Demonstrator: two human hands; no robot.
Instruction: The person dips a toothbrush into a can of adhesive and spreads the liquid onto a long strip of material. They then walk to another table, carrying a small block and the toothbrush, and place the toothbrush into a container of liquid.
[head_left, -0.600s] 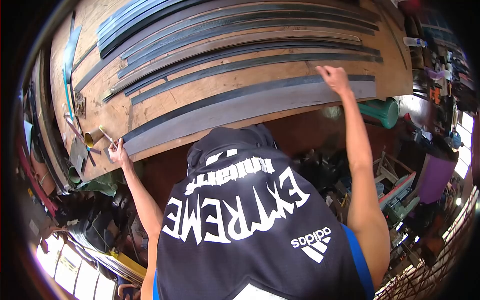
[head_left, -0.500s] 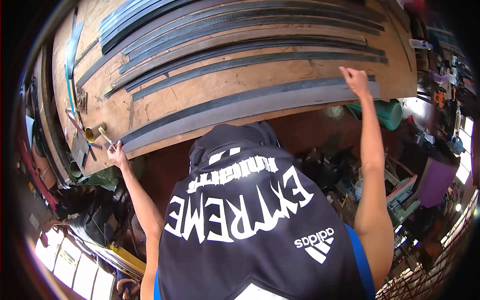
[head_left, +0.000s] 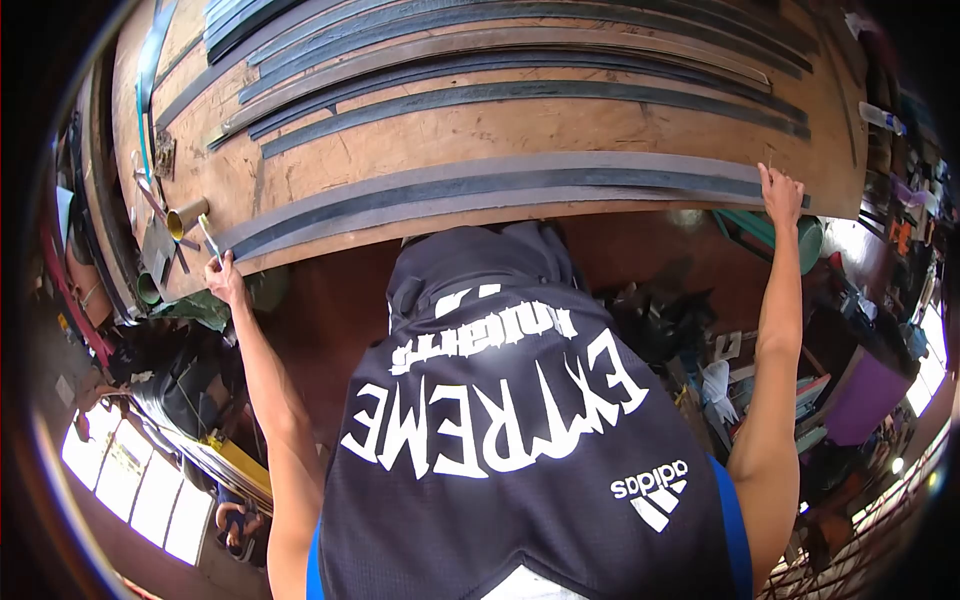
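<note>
A long dark strip (head_left: 480,186) lies lengthwise over a wider grey strip (head_left: 640,164) along the near edge of the wooden table. Grey shows on both sides of the dark one. My left hand (head_left: 226,282) is closed at their left end, pinching the dark strip, with a small light-tipped brush (head_left: 208,234) sticking up from its fingers. At the far right end, my right hand (head_left: 782,196) has its fingers closed on the dark strip's other end. A yellowish can (head_left: 186,218) lies or stands tilted near my left hand, its opening visible.
Several dark strips (head_left: 540,92) lie in rows across the table (head_left: 330,180). Teal and dark pieces lie at its left side. A clear bottle (head_left: 882,120) is beyond the right edge, and a green container (head_left: 808,245) is below it. Another person (head_left: 238,525) is at the lower left.
The dark strip has shifted from the grey strip's far edge to its middle. My right hand has moved right and nearer, onto the strip's end. The view has shifted slightly.
</note>
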